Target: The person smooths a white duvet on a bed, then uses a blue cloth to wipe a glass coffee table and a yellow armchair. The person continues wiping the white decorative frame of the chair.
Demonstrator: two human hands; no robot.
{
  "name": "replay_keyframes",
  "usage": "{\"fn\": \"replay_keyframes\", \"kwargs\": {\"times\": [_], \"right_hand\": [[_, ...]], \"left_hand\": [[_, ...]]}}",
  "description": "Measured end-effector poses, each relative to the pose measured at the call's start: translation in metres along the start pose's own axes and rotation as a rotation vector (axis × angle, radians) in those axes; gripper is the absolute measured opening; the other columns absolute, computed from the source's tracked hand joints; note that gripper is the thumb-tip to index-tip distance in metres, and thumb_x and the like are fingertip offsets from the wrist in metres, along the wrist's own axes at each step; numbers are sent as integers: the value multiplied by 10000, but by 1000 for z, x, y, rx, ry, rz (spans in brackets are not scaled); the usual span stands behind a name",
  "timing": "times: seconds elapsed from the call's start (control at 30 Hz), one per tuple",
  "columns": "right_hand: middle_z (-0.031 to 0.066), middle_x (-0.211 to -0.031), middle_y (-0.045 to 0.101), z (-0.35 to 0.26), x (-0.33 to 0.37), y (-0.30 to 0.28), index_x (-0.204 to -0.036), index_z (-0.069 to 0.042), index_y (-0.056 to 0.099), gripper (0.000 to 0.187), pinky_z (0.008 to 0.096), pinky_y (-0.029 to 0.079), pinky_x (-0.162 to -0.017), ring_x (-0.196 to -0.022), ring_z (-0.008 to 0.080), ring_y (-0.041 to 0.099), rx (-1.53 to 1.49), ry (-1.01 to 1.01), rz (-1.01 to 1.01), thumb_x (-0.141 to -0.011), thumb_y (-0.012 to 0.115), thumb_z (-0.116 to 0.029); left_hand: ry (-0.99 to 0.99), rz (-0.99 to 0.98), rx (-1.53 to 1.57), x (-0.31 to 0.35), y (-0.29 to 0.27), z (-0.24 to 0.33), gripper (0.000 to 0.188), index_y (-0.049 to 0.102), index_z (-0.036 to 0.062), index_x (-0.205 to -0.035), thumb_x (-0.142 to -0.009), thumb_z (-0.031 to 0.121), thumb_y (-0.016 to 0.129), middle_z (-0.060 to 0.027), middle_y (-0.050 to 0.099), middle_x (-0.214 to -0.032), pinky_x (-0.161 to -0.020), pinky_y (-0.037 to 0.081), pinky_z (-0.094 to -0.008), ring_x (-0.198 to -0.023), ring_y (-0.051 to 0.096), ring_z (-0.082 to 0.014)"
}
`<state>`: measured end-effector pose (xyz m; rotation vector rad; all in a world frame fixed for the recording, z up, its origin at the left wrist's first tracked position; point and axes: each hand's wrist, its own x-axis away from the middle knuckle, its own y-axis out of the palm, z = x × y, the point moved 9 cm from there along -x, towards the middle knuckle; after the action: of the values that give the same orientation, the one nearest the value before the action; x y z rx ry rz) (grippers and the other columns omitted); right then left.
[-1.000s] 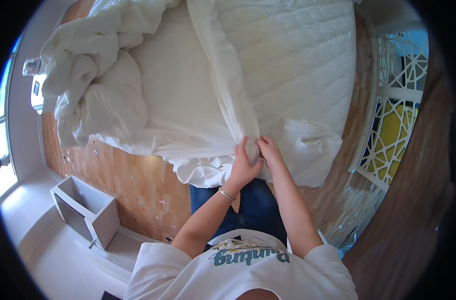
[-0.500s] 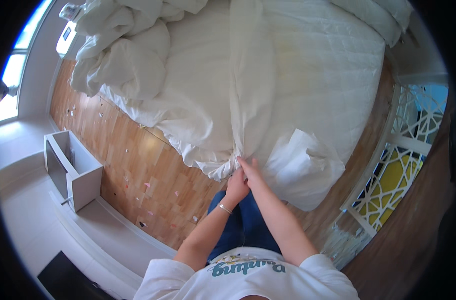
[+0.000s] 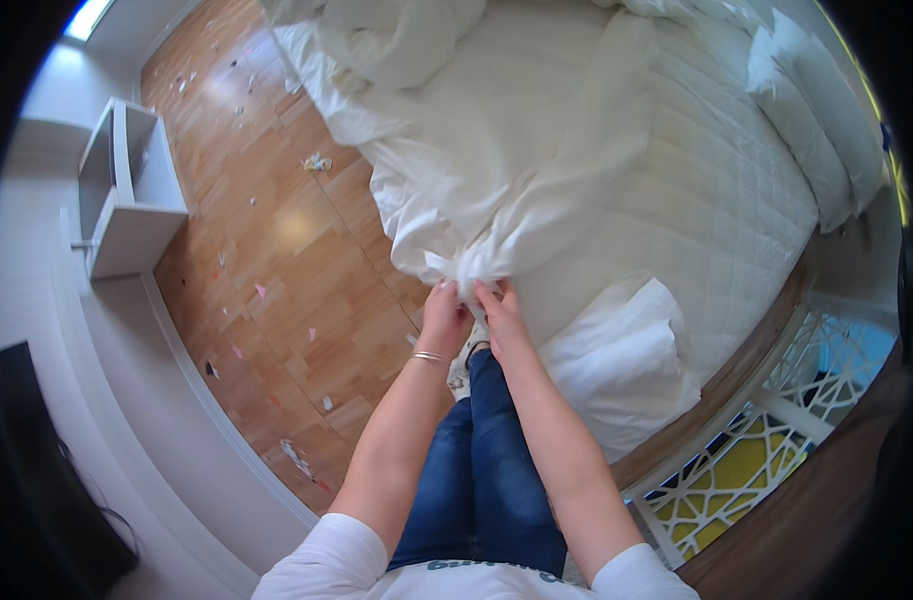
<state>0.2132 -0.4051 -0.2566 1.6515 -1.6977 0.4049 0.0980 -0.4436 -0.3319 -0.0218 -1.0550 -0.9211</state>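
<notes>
A white sheet (image 3: 536,150) lies over the left part of the bed, its near edge bunched into a twisted, knot-like gather. My left hand (image 3: 444,318) closes on the left side of this gather. Just beside it, my right hand (image 3: 502,316) pinches the gather's right side, thumb toward the middle. A short tail of cloth hangs between both hands. Right of my hands, a crumpled white cloth (image 3: 621,350) rests on the near corner of the quilted mattress (image 3: 721,200).
A puffy white duvet (image 3: 396,45) is heaped at the far side, and white pillows (image 3: 816,120) lie far right. Paper scraps (image 3: 317,162) litter the wooden floor (image 3: 296,240). A white cabinet (image 3: 136,235) stands left, and a white lattice partition (image 3: 736,480) lower right.
My hands have moved from overlapping to side by side on the sheet's gathered edge. The long twisted fold has loosened and spread out, and my view has shifted.
</notes>
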Motion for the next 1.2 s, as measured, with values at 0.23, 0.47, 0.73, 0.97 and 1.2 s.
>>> {"fn": "replay_keyframes", "kwargs": {"times": [0.23,0.47,0.73,0.97,1.2], "right_hand": [[170,-1311,634,-28,48,-80,-1362,59,538,481,414,515,-1003,-1161,304,641,-389,95,-9,-968,567,-216],[131,-1591,378,-119,163,-142,-1567,-139,352,814,487,316,-1192,-1441,342,374,-646,-133,-195,-940,457,-647],[133,-1595,367,-87,149,-224,-1574,-84,319,879,478,315,-1185,-1439,349,375,-420,13,-109,-914,512,-633],[163,-1454,509,-40,182,-271,-1528,-34,343,709,485,424,-1114,-1332,354,498,-218,251,-83,-948,613,-340],[188,-1383,553,-68,192,-295,-1495,22,360,646,454,485,-1057,-1258,341,566,-286,285,-276,-934,622,-161]], "left_hand": [[-14,-216,-49,126,58,-59,361,603,1,-1237,-892,104,583,-57,667,-1167,-938,469,-305,-1058,614,-167],[-185,-114,618,119,97,-45,597,459,77,-1444,-993,452,576,-98,552,-1412,-1059,432,-421,-1257,541,-251],[654,530,41,214,15,4,337,683,-11,-1049,-1016,297,551,-87,695,-998,-808,514,-327,-906,642,-183],[363,1110,-46,327,-85,-135,448,645,-86,-1167,-1021,317,515,-175,703,-1104,-876,518,-358,-1005,680,-237],[263,1149,-323,336,-86,-263,477,668,-112,-1037,-996,355,580,-210,723,-915,-804,533,-401,-878,707,-311]]}}
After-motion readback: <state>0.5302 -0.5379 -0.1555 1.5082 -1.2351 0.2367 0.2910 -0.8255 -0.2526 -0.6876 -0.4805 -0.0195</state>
